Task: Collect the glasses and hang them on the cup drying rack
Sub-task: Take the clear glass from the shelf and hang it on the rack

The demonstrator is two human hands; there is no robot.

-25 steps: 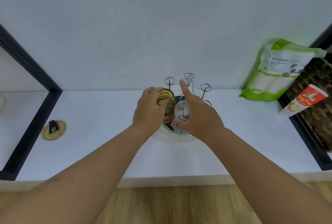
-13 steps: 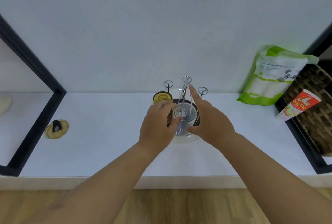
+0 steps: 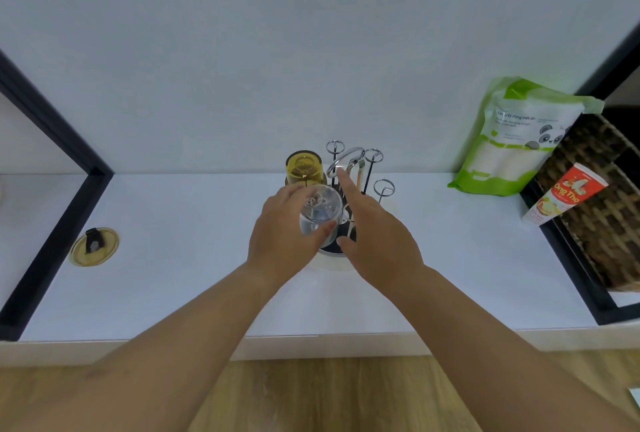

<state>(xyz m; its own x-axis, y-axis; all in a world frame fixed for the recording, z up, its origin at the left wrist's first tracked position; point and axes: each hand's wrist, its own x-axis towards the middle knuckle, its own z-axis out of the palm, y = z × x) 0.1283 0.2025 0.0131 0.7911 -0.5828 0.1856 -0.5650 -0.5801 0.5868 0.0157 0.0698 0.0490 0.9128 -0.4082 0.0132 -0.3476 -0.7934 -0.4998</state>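
A metal cup drying rack (image 3: 383, 187) with looped prongs and a round base stands on the white counter against the wall. A yellow glass (image 3: 304, 167) hangs upside down on its back-left prong. A clear glass (image 3: 320, 213) sits upside down over a front prong. My left hand (image 3: 282, 241) wraps around the clear glass from the left. My right hand (image 3: 375, 235) hovers just right of it, fingers spread, the index finger touching the rack's central handle loop (image 3: 344, 163).
A yellow lid (image 3: 94, 246) with a black tab lies on the counter at left beside a black frame (image 3: 52, 223). At right stand a green and white pouch (image 3: 516, 140), a red and white tube (image 3: 564, 194) and a wicker basket (image 3: 602, 209).
The yellow glass now hangs free on its prong. My left hand moved from it to the clear glass. My right hand let go of the clear glass and opened beside it.
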